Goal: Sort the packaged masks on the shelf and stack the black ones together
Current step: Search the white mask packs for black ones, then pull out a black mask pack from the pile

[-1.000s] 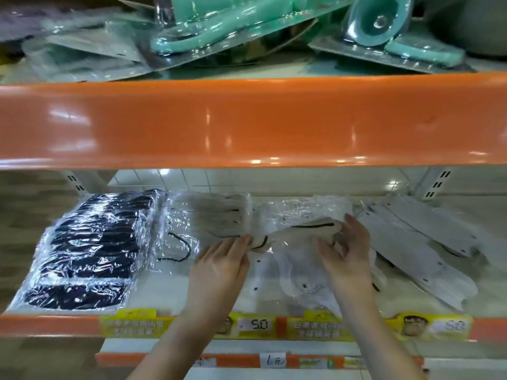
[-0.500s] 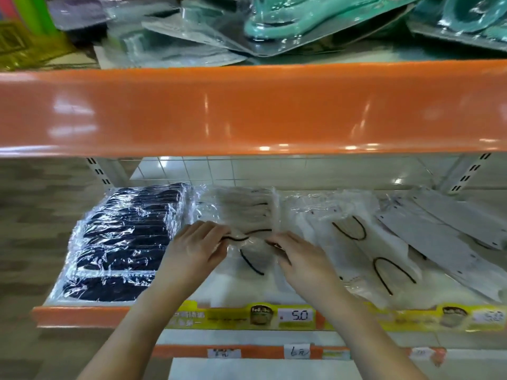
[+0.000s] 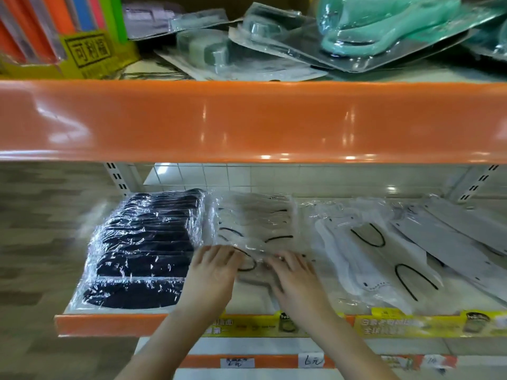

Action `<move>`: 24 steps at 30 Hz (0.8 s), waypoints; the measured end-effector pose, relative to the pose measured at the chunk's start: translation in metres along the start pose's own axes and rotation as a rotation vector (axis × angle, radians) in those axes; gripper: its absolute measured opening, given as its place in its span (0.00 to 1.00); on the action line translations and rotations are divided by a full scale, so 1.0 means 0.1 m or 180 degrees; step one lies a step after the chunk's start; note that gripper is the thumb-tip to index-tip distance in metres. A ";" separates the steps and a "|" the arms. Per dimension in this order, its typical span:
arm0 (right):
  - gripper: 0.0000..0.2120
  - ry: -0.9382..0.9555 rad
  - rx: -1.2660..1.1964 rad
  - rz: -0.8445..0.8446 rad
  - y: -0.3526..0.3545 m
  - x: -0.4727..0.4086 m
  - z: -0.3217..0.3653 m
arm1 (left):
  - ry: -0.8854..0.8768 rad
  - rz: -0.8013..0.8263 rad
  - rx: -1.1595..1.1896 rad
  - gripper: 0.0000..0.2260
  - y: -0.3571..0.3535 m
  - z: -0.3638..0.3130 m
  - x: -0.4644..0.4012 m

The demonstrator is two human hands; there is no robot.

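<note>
Orange shelf lip (image 3: 247,119) overhead; grey masks (image 3: 452,242) far right.

A glossy orange shelf edge (image 3: 247,122) runs across the whole width, catching bright spots of overhead light. Above it, the upper shelf carries a yellow box (image 3: 90,54) of coloured sticks at the left and clear blister packs (image 3: 247,53) with teal items (image 3: 384,31) toward the right. Below, slotted white uprights (image 3: 118,178) stand at both back corners, and a white tiled wall (image 3: 219,176) shows behind the lower shelf. That shelf's front lip (image 3: 109,323) is orange, with a yellow label strip (image 3: 411,323) along it. Lower still, another orange lip bears white price tags (image 3: 311,360). At the far left lies a blurred brownish floor (image 3: 35,242).
</note>
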State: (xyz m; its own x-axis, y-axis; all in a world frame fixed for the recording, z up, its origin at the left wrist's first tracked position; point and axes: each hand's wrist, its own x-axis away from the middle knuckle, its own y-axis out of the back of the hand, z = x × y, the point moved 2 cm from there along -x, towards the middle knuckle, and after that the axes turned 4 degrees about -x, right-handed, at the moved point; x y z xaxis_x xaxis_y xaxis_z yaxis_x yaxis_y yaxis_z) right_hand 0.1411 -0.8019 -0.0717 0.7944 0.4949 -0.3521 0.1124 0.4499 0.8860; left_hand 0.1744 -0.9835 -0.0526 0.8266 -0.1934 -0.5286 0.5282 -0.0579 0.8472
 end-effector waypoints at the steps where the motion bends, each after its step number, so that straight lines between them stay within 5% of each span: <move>1: 0.19 -0.0063 0.0017 0.0054 -0.03 0.03 -0.01 | 0.0021 0.0138 0.0039 0.16 -0.05 0.00 0.05; 6: 0.18 -0.0333 0.0046 0.0026 -0.06 0.07 0.00 | 0.0150 0.0841 0.0323 0.26 -0.16 0.02 0.13; 12: 0.29 -0.0578 0.0541 0.0061 -0.09 -0.04 -0.02 | 0.0135 0.0480 0.0325 0.13 -0.20 0.00 0.05; 16: 0.29 -0.0717 0.0597 -0.0054 -0.12 -0.11 -0.08 | 0.0287 0.0511 0.0340 0.17 -0.26 -0.04 0.01; 21: 0.20 -0.0569 0.0412 -0.0445 -0.13 -0.12 -0.06 | 0.0359 0.0241 0.0353 0.17 -0.30 -0.05 0.00; 24: 0.13 -0.0283 0.0267 -0.0772 -0.10 -0.08 0.05 | 0.0473 0.0217 0.0333 0.26 -0.30 -0.01 0.02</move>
State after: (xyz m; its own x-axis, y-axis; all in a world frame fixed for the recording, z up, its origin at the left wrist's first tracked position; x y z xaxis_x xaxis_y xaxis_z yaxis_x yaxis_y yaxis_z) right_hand 0.1366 -0.8145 -0.0764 0.7872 0.3113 -0.5323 0.3518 0.4823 0.8023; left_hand 0.1609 -0.9811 -0.0792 0.8835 -0.0540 -0.4653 0.4532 -0.1525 0.8783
